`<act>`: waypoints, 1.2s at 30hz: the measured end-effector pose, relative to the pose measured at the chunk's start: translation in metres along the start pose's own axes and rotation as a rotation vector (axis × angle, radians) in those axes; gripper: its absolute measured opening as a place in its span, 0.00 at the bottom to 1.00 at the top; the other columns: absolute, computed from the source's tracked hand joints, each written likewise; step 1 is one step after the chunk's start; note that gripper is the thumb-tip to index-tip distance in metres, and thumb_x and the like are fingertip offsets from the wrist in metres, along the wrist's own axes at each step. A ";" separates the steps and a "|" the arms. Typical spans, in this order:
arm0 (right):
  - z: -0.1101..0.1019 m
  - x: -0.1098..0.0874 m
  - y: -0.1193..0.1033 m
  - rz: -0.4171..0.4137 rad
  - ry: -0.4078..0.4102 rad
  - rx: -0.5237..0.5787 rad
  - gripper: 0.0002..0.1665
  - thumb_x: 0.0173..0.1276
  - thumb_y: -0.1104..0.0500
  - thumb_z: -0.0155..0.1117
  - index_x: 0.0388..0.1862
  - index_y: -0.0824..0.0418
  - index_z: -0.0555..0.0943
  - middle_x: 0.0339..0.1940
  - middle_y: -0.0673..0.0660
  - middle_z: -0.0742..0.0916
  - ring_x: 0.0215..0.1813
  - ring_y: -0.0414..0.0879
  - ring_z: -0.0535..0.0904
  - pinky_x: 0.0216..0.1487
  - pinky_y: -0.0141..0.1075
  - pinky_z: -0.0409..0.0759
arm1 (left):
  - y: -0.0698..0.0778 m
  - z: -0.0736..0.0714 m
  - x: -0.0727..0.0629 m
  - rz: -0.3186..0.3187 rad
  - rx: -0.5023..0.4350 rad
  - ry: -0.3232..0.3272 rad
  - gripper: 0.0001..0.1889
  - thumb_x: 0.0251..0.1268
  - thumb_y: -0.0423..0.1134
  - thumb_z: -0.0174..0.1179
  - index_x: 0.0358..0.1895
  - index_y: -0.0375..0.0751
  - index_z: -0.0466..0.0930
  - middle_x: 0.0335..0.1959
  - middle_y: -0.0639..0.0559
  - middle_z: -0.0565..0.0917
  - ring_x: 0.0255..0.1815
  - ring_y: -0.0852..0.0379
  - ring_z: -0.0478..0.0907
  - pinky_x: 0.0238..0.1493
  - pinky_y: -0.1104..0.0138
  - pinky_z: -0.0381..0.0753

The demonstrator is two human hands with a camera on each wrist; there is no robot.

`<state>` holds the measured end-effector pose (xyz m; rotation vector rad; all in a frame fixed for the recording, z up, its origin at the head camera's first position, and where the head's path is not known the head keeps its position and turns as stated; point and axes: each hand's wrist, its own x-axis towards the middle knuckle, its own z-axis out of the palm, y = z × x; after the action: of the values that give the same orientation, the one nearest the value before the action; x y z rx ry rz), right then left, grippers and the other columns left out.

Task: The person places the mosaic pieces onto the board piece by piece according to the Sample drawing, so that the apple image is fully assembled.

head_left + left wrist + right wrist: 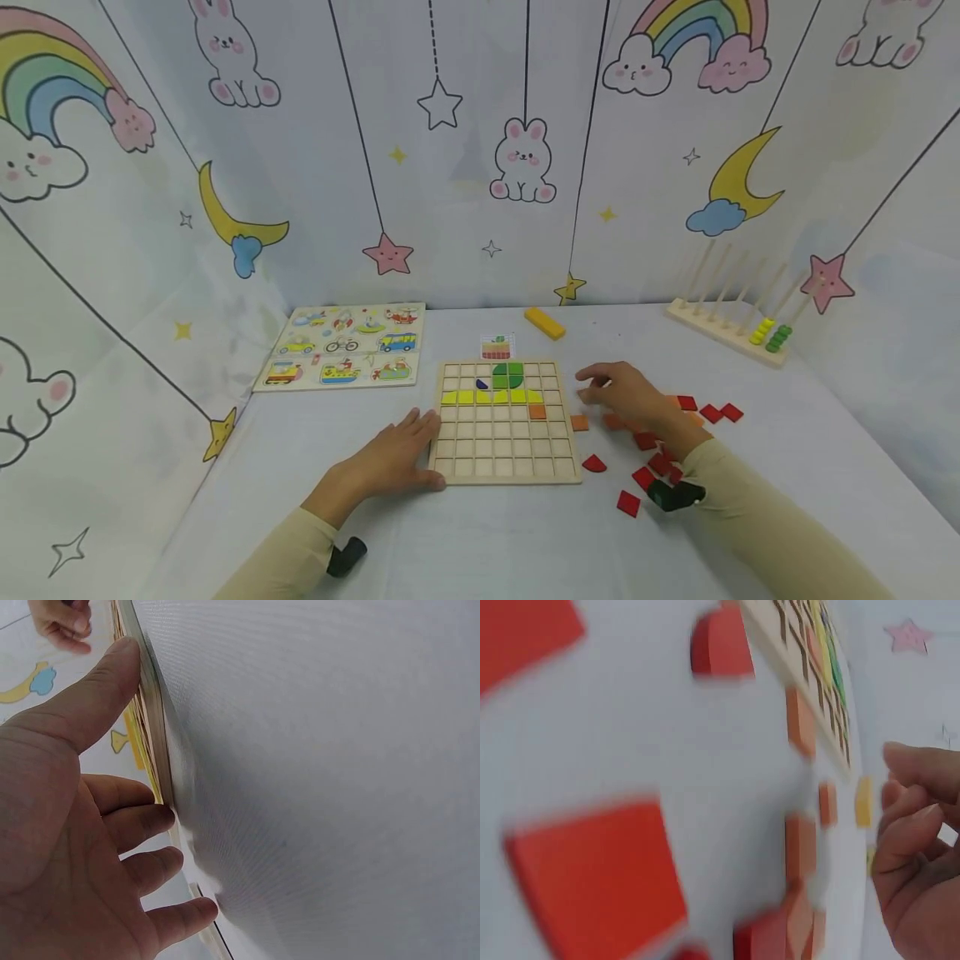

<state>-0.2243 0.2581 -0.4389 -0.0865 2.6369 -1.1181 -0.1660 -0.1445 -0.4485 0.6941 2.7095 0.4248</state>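
Note:
A wooden grid board [508, 471] lies flat on the table. It bears a row of yellow tiles [482, 397], a green shape [507, 376] above them, a small dark blue piece [482, 384] and an orange tile [537, 412] below. My left hand [401, 450] rests at the board's left edge, fingers spread along its side in the left wrist view. My right hand [618, 392] hovers right of the board, over orange tiles [580, 423], fingers bent. Nothing shows between thumb and fingers in the right wrist view. Loose red tiles [628, 503] lie under and around the right forearm.
Beyond the board lie a small picture card [497, 347] and a yellow box-shaped piece [544, 322]. A vehicle picture board [341, 346] is at the back left. At the back right stands a peg rack [727, 333] with yellow and green beads. A patterned curtain [465, 208] hangs behind.

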 end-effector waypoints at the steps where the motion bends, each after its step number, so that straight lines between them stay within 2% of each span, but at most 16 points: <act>1: -0.006 -0.001 0.006 0.005 -0.011 -0.010 0.26 0.72 0.55 0.68 0.68 0.55 0.79 0.50 0.58 0.82 0.48 0.52 0.76 0.41 0.38 0.81 | 0.000 0.000 0.000 0.001 -0.001 0.001 0.50 0.60 0.60 0.71 0.80 0.39 0.59 0.81 0.45 0.60 0.83 0.40 0.50 0.77 0.39 0.58; 5: -0.016 -0.005 0.021 0.065 -0.035 -0.003 0.30 0.71 0.56 0.68 0.71 0.57 0.76 0.51 0.61 0.81 0.43 0.52 0.78 0.36 0.39 0.84 | -0.001 0.001 0.001 -0.002 0.008 -0.002 0.51 0.60 0.61 0.71 0.80 0.40 0.58 0.81 0.46 0.60 0.83 0.41 0.50 0.77 0.40 0.58; 9: -0.012 -0.002 0.026 0.076 -0.036 -0.014 0.32 0.70 0.53 0.70 0.72 0.54 0.75 0.50 0.60 0.81 0.44 0.52 0.77 0.36 0.38 0.82 | -0.001 0.000 0.000 -0.012 0.008 -0.010 0.51 0.60 0.61 0.70 0.80 0.41 0.58 0.82 0.47 0.59 0.83 0.42 0.49 0.77 0.40 0.57; 12: -0.006 0.003 0.025 0.053 -0.040 -0.058 0.33 0.69 0.52 0.71 0.71 0.54 0.76 0.50 0.59 0.81 0.47 0.52 0.75 0.40 0.37 0.80 | -0.002 0.000 0.001 -0.010 -0.006 -0.009 0.51 0.59 0.61 0.71 0.80 0.40 0.58 0.82 0.46 0.59 0.83 0.41 0.49 0.77 0.40 0.57; 16: -0.001 0.008 0.021 0.020 -0.031 -0.135 0.28 0.69 0.52 0.70 0.67 0.54 0.80 0.49 0.59 0.82 0.49 0.53 0.74 0.42 0.39 0.78 | -0.003 0.001 0.002 0.001 0.005 -0.005 0.51 0.60 0.61 0.70 0.80 0.40 0.58 0.82 0.46 0.59 0.83 0.41 0.49 0.77 0.40 0.57; 22: 0.003 0.011 0.018 -0.027 0.021 -0.264 0.19 0.69 0.54 0.71 0.57 0.57 0.84 0.47 0.57 0.82 0.47 0.51 0.75 0.48 0.44 0.80 | -0.004 0.003 0.002 -0.004 0.007 -0.004 0.51 0.60 0.61 0.70 0.80 0.40 0.58 0.82 0.46 0.59 0.83 0.41 0.50 0.77 0.40 0.58; 27: 0.007 0.011 0.018 -0.072 0.061 -0.315 0.20 0.68 0.52 0.72 0.55 0.59 0.84 0.49 0.56 0.83 0.46 0.50 0.76 0.51 0.45 0.81 | -0.004 0.002 0.001 -0.020 0.001 -0.005 0.51 0.60 0.61 0.70 0.81 0.41 0.57 0.82 0.47 0.58 0.84 0.42 0.49 0.78 0.41 0.57; 31: 0.008 0.010 0.018 -0.076 0.123 -0.279 0.20 0.69 0.52 0.70 0.55 0.61 0.81 0.45 0.56 0.85 0.42 0.48 0.78 0.46 0.42 0.82 | -0.003 0.002 0.000 -0.017 0.007 -0.005 0.51 0.60 0.61 0.70 0.81 0.41 0.57 0.82 0.47 0.58 0.84 0.43 0.49 0.78 0.41 0.57; 36: 0.008 0.008 0.015 -0.048 0.175 -0.087 0.19 0.71 0.55 0.66 0.58 0.60 0.78 0.43 0.58 0.84 0.35 0.46 0.81 0.36 0.36 0.83 | -0.003 0.002 0.000 -0.010 0.008 0.001 0.51 0.60 0.61 0.70 0.80 0.41 0.58 0.82 0.46 0.59 0.83 0.42 0.50 0.77 0.41 0.58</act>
<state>-0.2290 0.2618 -0.4568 -0.0730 2.8534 -1.0701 -0.1665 -0.1461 -0.4515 0.6828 2.7162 0.4125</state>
